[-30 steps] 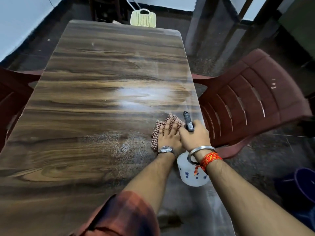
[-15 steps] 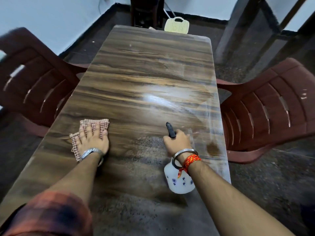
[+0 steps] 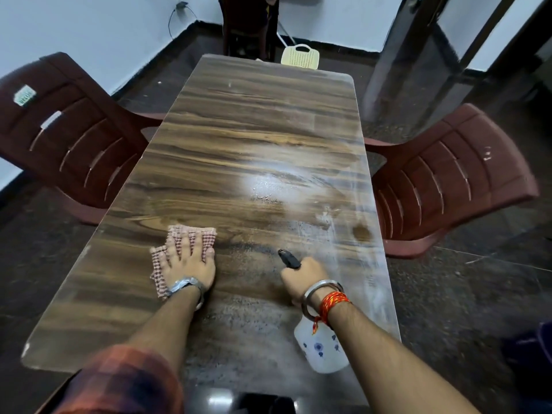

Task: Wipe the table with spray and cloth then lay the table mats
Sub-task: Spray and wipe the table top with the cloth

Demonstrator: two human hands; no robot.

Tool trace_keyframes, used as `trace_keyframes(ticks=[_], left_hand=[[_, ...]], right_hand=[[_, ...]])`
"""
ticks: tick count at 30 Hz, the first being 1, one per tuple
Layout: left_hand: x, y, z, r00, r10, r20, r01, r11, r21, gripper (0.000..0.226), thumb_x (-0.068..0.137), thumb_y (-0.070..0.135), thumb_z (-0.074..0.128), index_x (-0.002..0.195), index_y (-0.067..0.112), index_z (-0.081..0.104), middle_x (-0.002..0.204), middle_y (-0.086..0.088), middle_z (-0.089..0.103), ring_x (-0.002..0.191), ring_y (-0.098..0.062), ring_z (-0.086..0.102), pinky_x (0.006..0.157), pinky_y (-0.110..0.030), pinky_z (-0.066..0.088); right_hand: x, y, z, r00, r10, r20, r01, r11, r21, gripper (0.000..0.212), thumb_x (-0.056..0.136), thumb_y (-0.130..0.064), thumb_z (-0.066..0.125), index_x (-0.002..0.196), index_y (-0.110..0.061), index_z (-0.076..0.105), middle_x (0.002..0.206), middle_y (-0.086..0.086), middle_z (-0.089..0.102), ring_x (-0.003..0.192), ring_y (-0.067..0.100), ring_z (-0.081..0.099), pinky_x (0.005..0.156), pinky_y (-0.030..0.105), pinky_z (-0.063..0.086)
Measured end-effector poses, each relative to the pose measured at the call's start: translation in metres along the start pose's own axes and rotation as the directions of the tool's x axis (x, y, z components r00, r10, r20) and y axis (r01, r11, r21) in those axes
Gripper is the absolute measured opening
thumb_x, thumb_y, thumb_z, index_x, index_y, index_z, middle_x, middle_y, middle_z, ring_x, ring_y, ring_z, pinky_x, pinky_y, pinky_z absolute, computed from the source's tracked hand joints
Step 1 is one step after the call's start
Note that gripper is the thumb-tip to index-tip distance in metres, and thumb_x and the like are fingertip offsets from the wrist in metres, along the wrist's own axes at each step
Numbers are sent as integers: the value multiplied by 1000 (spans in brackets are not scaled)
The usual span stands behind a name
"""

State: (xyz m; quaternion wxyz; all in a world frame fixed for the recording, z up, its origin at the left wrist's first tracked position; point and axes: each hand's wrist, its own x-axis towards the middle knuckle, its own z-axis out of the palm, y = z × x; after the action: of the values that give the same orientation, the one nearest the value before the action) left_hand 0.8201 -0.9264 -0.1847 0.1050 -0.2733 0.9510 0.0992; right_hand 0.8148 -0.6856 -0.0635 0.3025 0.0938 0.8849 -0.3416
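The left hand (image 3: 188, 264) lies flat with fingers spread, pressing a red-and-white checked cloth (image 3: 182, 246) onto the glossy wood-grain surface (image 3: 254, 130), left of its middle and toward the near edge. The right hand (image 3: 304, 276) is wrapped around the neck of a white plastic spray bottle with small blue flowers (image 3: 322, 348), which hangs below the wrist near the near right corner, its black nozzle (image 3: 288, 259) aimed across the surface. Fine droplets and streaks show between the two hands and toward the right edge, with a wet sheen farther in.

To wipe well, the cloth likely needs even palm pressure and overlapping passes from the left edge into the misted patch, then onward to the right edge, so no droplets dry into marks. The far half looks dry and probably wants spraying next. No table mats are in view.
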Motion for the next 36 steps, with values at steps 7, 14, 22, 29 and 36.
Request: trace_keyframes(ticks=[7,14,22,29,36], left_hand=[[-70,0,17,967,253,22,-254,964,75,66,88,56,13,152,38,18,162,6,12,148,-26,2,116,-49,-3],[-127,-37,25,961,274,43,-274,962,4,62,91,56,19,152,41,13,162,8,6,148,-22,-1,117,-47,-4],[-127,-160,12,991,-132,-33,132,991,-16,60,97,56,17,153,37,8,162,7,-6,148,-23,-8,117,-47,-10],[-178,-61,34,997,77,-23,-76,997,27,60,97,52,16,153,34,4,162,3,-3,148,-27,-7,118,-46,-5],[-282,81,81,816,557,154,-576,807,132,71,94,55,25,154,27,1,162,0,-6,147,-28,-15,117,-48,-11]], right_hand=[[-46,15,40,999,5,-51,-6,1000,-19,14,79,-19,53,66,-15,51,62,4,54,57,24,52,50,24,38],[-72,5,84,993,-80,-83,80,997,-8,5,76,-22,55,74,-18,54,74,5,60,68,26,56,60,28,41],[-104,23,93,985,-173,-29,173,985,13,13,75,-17,53,66,-16,43,61,4,47,58,27,51,54,32,41],[-130,76,70,991,-131,-33,132,991,35,6,76,-22,51,76,-16,51,80,12,64,67,31,66,58,37,55],[-152,128,34,987,-74,-146,87,992,90,11,82,-18,52,71,-16,49,74,8,60,61,23,59,51,28,43]])
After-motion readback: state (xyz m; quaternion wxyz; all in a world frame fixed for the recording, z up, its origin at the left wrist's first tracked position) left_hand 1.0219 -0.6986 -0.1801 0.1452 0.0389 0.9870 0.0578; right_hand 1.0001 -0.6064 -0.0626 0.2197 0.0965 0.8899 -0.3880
